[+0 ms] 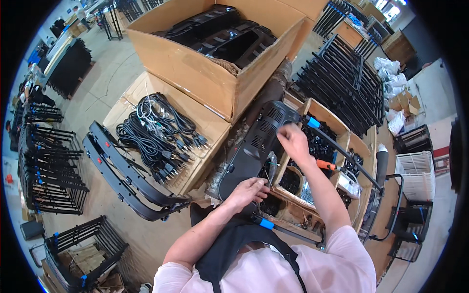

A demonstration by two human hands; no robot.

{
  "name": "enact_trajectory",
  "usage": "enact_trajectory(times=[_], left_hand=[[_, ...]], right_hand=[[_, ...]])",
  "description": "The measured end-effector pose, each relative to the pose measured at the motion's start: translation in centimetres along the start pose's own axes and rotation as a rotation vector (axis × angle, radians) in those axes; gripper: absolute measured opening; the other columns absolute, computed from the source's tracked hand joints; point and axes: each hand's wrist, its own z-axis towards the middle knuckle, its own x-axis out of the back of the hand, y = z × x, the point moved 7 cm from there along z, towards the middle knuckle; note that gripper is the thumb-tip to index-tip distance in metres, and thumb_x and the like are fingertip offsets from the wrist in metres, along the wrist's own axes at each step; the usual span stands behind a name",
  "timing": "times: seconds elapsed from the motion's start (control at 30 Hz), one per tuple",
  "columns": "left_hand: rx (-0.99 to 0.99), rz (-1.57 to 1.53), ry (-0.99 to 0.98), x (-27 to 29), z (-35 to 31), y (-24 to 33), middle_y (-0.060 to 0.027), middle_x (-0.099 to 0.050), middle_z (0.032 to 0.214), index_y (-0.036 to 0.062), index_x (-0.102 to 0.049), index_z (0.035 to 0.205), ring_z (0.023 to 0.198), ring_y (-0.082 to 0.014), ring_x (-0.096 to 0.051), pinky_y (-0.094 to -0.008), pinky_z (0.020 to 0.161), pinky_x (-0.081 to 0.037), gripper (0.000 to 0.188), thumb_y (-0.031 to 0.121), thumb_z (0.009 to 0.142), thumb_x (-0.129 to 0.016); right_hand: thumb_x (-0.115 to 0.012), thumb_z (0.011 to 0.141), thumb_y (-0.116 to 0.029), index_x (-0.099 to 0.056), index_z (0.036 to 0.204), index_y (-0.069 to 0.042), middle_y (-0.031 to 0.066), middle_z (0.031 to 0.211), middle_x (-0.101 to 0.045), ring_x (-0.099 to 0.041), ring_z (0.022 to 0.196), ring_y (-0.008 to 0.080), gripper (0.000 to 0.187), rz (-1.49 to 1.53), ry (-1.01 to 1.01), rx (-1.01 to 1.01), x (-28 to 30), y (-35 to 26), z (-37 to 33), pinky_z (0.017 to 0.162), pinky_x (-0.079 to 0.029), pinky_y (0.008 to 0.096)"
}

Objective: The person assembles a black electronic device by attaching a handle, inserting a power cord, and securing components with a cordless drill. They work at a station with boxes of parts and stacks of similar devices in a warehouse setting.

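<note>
A long black plastic housing (254, 141) with vent slots lies in front of me, across a padded bench edge. My left hand (250, 192) is at its near end, fingers bent together beside a thin wire (268, 181); whatever they pinch is too small to name. Over the housing's right edge is my right hand (292, 139), fingers curled in and slightly blurred; anything inside them is hidden. Just right of the housing, a wooden parts box (337, 122) holds black small parts. An orange-handled tool (325, 165) lies across it, beside a black metal frame with blue sleeves (312, 122).
A large open carton (190, 73) of black plastic covers stands ahead. Left of the housing, bundled black power cords (156, 132) rest on cardboard. Two curved black rails (127, 176) lean at that cardboard's left. Stacks of black metal frames (342, 83) stand on both sides.
</note>
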Motion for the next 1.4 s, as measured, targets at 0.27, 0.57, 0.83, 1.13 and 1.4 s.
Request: enact_trajectory(times=[0.27,0.57,0.83,1.13,1.4], left_hand=[[-0.166,-0.224,-0.172,-2.0,3.9,-6.5,-0.0124,-0.077,0.112,0.0059,-0.070,0.123,0.089,-0.0225,-0.076,-0.0354,0.071,-0.063,0.034,0.036,0.109,-0.062],[-0.068,0.003,0.112,-7.2,4.5,-7.6,-0.0234,-0.077,0.097,-0.0023,-0.065,0.115,0.075,-0.0377,-0.078,-0.0449,0.057,-0.064,0.027,0.020,0.105,-0.053],[-0.131,0.040,0.257,-8.6,5.2,-8.3,-0.0113,-0.076,0.081,0.0003,-0.077,0.102,0.065,-0.0253,-0.073,-0.0385,0.052,-0.060,0.025,0.017,0.103,-0.059],[-0.125,0.014,0.273,-5.3,9.3,-10.9,-0.0096,-0.062,0.075,-0.0004,-0.068,0.100,0.062,-0.0235,-0.064,-0.0360,0.050,-0.051,0.028,0.023,0.107,-0.054],[-0.052,0.070,0.241,-8.5,5.1,-8.3,-0.0225,-0.075,0.108,-0.0054,-0.073,0.114,0.093,-0.0328,-0.074,-0.0493,0.078,-0.060,0.038,0.027,0.108,-0.056]], right_hand=[[-0.077,0.088,-0.022,-0.070,0.131,-0.003,0.0290,0.111,-0.073,-0.070,0.111,0.0464,0.048,-0.328,-0.624,-0.189,-7.7,14.7,-17.7,0.099,-0.055,0.0539],[-0.071,0.095,-0.033,-0.067,0.137,-0.007,0.0283,0.126,-0.071,-0.070,0.112,0.0477,0.049,-0.231,-0.600,0.202,-9.4,15.3,-18.8,0.099,-0.055,0.0515],[-0.068,0.097,-0.034,-0.069,0.133,-0.006,0.0271,0.124,-0.072,-0.070,0.112,0.0469,0.046,-0.206,-0.618,0.339,-9.8,15.1,-17.6,0.098,-0.055,0.0505],[-0.066,0.098,-0.035,-0.070,0.130,-0.005,0.0258,0.121,-0.074,-0.070,0.112,0.0459,0.044,-0.181,-0.644,0.469,-11.0,13.9,-17.1,0.098,-0.054,0.0493],[-0.063,0.100,-0.036,-0.072,0.127,-0.004,0.0246,0.119,-0.075,-0.069,0.112,0.0450,0.043,-0.168,-0.569,0.552,-10.0,16.7,-17.2,0.097,-0.054,0.0483]])
